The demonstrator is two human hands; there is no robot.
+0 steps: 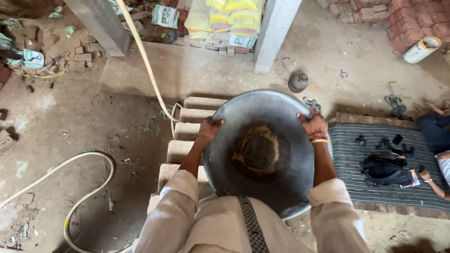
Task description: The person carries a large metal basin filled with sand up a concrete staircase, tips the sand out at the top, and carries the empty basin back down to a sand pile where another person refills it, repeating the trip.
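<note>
At chest height above stair top: round dark metal pan [262, 154] held level, likely so sandy residue in centre stays put; left hand [209, 131] and right hand [314, 125] both clamped on opposite rim edges; rough concrete steps [187, 129] below; striped mat [375, 159] at right.

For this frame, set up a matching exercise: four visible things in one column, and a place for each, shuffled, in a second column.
Things:
1. Metal pan
2. Hose
3. Black bag
4. Stacked sacks

Places:
A. On the striped mat, at right
B. Between two pillars, at top
C. Held at its rim by left hand and right hand
D. Curved across the dirt floor, at lower left

Pairs: 1-C, 2-D, 3-A, 4-B
</note>
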